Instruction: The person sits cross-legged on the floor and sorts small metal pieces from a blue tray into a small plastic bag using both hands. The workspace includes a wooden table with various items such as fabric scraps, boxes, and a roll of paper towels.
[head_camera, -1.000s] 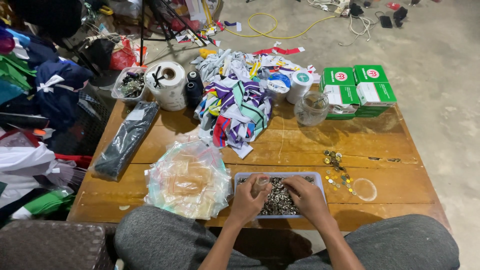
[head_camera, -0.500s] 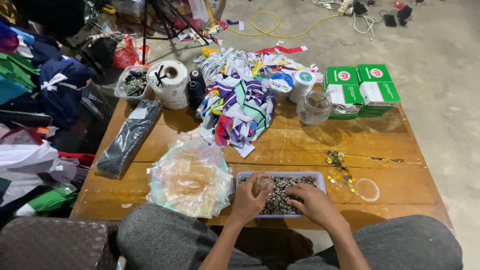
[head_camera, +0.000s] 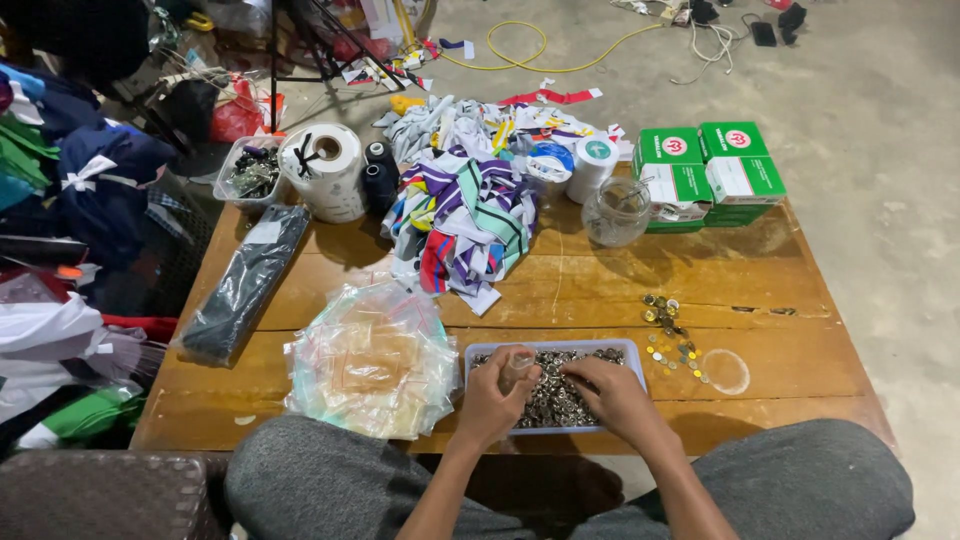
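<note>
bag pile (head_camera: 372, 360) left of tray (head_camera: 632, 352)

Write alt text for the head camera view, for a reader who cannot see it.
A seated person's hands work over a shallow tray of small metal pieces on a wooden table: the left hand holds a small clear bag, the right hand digs in the pieces. Nearby lie clear bags, striped ribbons and green boxes.
</note>
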